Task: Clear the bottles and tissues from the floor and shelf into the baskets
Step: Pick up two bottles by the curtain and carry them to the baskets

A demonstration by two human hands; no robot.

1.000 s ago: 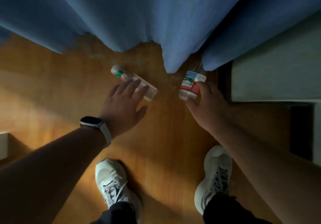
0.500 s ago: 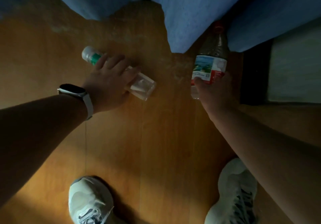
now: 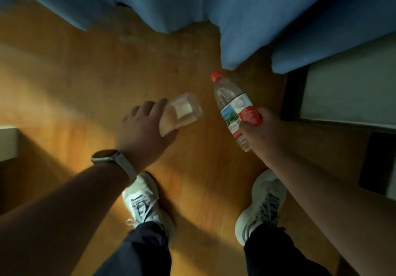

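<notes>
My left hand (image 3: 142,130), with a watch on its wrist, is closed around a clear plastic bottle (image 3: 182,112); the bottle's square bottom points toward the camera and its cap end is hidden under my palm. My right hand (image 3: 260,133) grips a second clear bottle (image 3: 234,106) around its red and white label. This one has a red cap that points up and away, toward the curtain. Both bottles are held above the wooden floor (image 3: 81,87). No basket and no tissues are in view.
A blue curtain (image 3: 214,3) hangs across the top, its hem just above the floor. A pale cabinet or shelf unit (image 3: 347,95) stands at the right, and a white furniture edge (image 3: 7,142) shows at the left. My two white sneakers (image 3: 143,203) stand below.
Both bottles have come up off the floor in my hands. The left bottle has turned so its bottom faces me. The view has pulled back and my feet show again.
</notes>
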